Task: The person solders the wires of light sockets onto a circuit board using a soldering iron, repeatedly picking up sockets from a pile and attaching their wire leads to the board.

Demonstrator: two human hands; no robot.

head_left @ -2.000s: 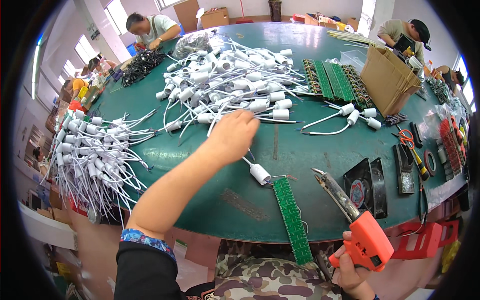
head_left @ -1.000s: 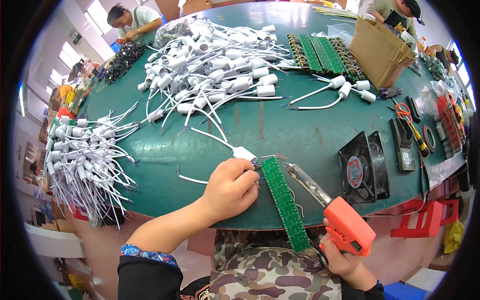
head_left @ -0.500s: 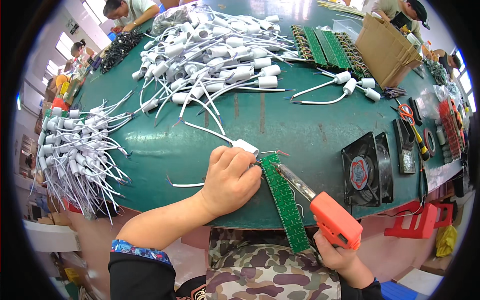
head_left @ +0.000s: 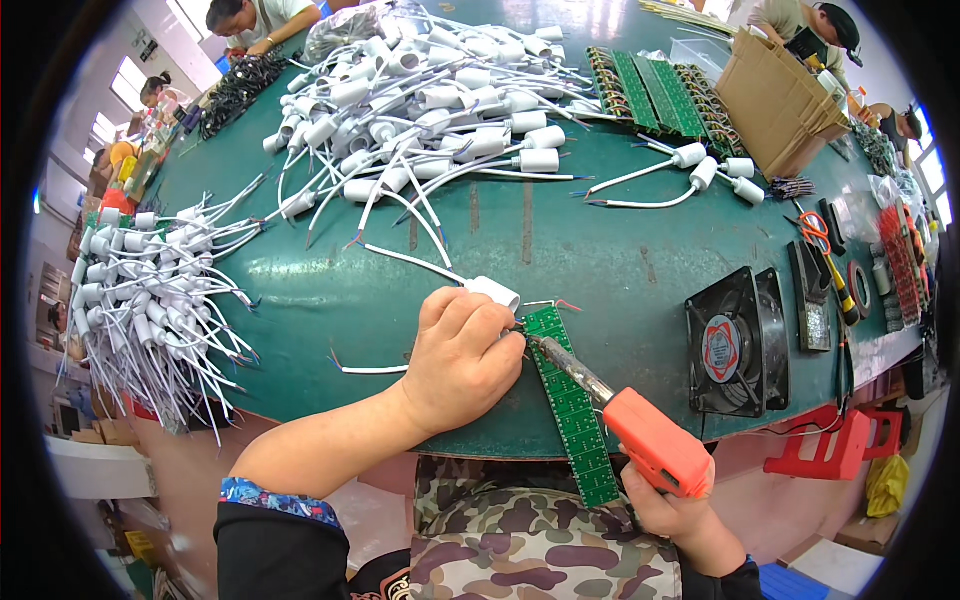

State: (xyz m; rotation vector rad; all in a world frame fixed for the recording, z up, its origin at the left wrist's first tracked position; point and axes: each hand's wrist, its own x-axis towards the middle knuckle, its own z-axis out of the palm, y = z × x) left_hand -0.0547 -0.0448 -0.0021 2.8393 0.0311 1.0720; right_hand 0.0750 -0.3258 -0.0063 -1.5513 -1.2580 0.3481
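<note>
My left hand (head_left: 465, 350) is closed around a white lamp socket (head_left: 493, 291) with a white cable; my fingers hide its lower part. The fingertips are at the upper left edge of a long narrow green circuit board (head_left: 572, 412), which slants down over the table's near edge. In my right hand (head_left: 672, 508) is a red-handled soldering gun (head_left: 658, 440). Its metal tip reaches the board's left edge, close beside my left fingertips. Fine wire ends show there, but I cannot tell whether the tip touches them.
A large pile of white sockets (head_left: 440, 110) covers the far table, another bundle (head_left: 150, 310) the left. To the right stand a black fan (head_left: 735, 345), orange-handled scissors (head_left: 813, 232) and a cardboard box (head_left: 775, 105). Stacked circuit boards (head_left: 655, 95) lie at the back. Other people work around the table.
The soldering gun has shifted left and slightly up, bringing its tip from over the board to the edge near my left fingertips. My left hand has hardly moved.
</note>
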